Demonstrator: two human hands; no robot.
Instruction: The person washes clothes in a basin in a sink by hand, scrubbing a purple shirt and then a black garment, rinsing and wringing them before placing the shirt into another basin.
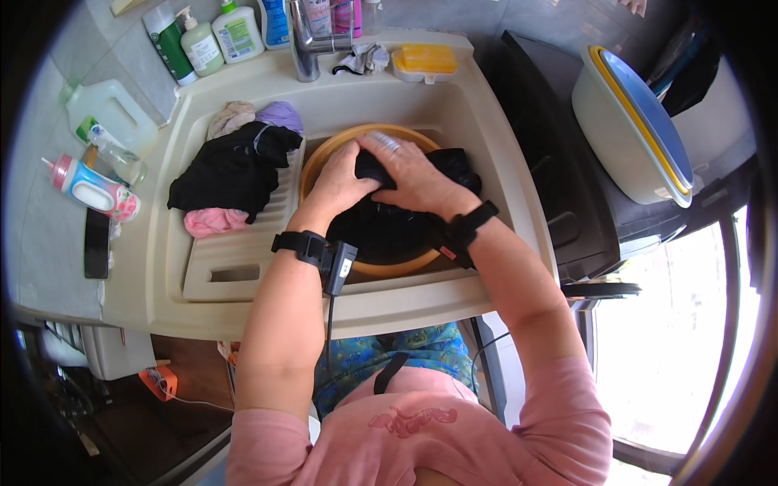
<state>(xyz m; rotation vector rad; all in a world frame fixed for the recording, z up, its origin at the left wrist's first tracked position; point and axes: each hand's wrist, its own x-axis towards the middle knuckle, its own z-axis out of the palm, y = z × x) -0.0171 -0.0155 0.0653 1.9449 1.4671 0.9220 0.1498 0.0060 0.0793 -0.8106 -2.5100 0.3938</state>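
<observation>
A black cloth garment [389, 234] lies bunched in an orange basin [325, 144], which stands in the cream laundry sink [513, 200]. My left hand [340, 179] grips a fold of this garment at the basin's far side. Close beside it, my right hand [410, 173] holds the same dark cloth, its fingers bent over the fold. The fingertips of both hands are partly hidden. On the ribbed washboard [222, 252] to the left rests another black garment [234, 167], with a pink cloth [216, 222] under its near edge and a purple cloth [279, 115] behind it.
A chrome faucet [307, 51] rises at the sink's back, near yellow soap [428, 59] in a dish and a grey rag [364, 59]. Bottles, including a pump bottle [202, 48], line the back left. A phone [97, 246] lies left; nested basins [632, 127] stand right.
</observation>
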